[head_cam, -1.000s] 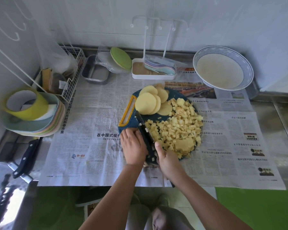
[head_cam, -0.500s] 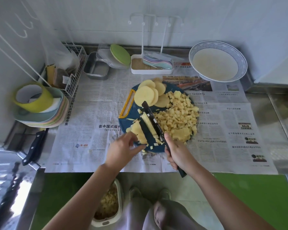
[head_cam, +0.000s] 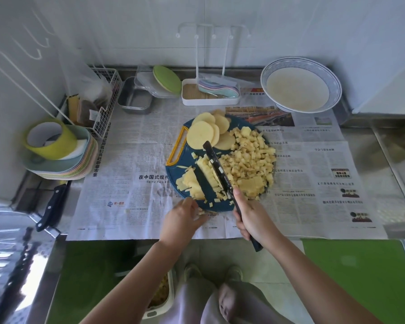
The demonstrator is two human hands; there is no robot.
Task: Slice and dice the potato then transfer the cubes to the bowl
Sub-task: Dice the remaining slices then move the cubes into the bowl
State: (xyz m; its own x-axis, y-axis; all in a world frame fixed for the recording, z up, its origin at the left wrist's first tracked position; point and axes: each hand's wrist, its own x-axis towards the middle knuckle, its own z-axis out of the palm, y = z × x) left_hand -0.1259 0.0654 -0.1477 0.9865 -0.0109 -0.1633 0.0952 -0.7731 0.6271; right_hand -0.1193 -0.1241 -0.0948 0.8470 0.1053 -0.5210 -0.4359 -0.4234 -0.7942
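The knife handle [head_cam: 257, 247] is mostly hidden by the right grip [head_cam: 250, 216]. The small newspaper [head_cam: 131, 160] print cannot be read.

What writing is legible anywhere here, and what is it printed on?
"在中国式现代": headline on the newspaper, cut off by the cutting board.
"我们共赴新春市集": vertical headline near the newspaper's left edge; the characters above it are unclear.
Other newspaper headlines and body print: too small or blurred to read.
Marks on the knife blade: unreadable.
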